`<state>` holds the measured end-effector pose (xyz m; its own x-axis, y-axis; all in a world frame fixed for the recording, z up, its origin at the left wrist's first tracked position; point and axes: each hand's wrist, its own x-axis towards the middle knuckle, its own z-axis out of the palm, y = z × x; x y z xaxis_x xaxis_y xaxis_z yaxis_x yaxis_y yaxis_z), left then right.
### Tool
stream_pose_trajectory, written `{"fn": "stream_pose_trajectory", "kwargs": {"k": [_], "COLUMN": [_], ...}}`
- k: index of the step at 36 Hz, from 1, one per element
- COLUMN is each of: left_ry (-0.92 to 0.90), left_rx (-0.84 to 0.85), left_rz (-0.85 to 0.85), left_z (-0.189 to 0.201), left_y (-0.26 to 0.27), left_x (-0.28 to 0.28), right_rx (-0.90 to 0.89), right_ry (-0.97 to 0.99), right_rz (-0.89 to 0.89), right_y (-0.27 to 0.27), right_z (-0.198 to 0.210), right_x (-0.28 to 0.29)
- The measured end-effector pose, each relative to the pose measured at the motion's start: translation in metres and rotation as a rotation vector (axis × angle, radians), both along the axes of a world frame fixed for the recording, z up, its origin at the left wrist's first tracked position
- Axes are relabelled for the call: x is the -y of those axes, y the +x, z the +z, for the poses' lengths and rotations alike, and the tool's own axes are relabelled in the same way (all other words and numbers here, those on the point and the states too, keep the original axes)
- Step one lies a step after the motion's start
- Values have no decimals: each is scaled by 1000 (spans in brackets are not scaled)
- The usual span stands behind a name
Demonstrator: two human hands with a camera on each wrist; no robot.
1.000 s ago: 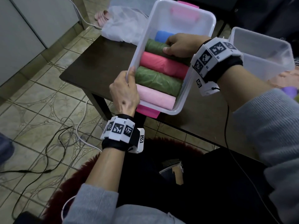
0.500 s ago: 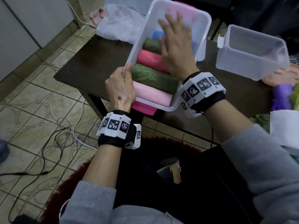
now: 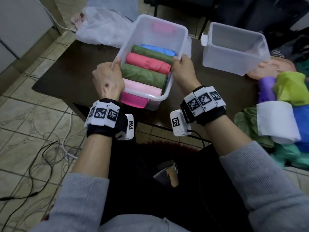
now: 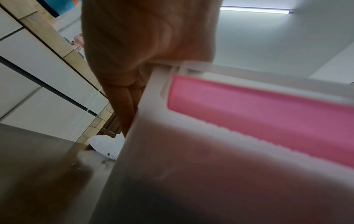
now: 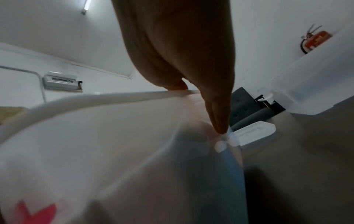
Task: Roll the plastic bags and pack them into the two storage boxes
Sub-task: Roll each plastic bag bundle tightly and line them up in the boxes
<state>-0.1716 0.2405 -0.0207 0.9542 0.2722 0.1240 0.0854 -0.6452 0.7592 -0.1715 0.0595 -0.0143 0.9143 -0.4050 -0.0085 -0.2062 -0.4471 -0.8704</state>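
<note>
Gripping the box (image 3: 181, 33) by both long rims, left hand (image 3: 108, 79) & right hand (image 3: 183, 71) curled over them, prob. to steady five rolls (image 3: 147, 62) at table's (image 3: 70, 67) near edge.

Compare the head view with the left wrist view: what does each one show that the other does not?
Only the head view shows the rolled bags, the right hand and the empty second box. Only the left wrist view shows the ceiling light. Both show the left hand gripping the rim of the filled box, with its pink latch.
</note>
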Motion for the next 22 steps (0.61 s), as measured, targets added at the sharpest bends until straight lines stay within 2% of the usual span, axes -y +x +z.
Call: {"fn": "stream_pose_trajectory", "kwargs": {"k": [11,22], "left_ry": [-18,0], "left_rx": [-112,-133], "left_rz": [3,55], "left_z": [13,8], "left_y": [6,11], "left_x": [10,13], "right_rx": [-45,-39], "right_ry": [8,39], "right_rz": [12,28], "right_y": [6,5], "right_z": [-7,-8], "right_x": [9,9]}}
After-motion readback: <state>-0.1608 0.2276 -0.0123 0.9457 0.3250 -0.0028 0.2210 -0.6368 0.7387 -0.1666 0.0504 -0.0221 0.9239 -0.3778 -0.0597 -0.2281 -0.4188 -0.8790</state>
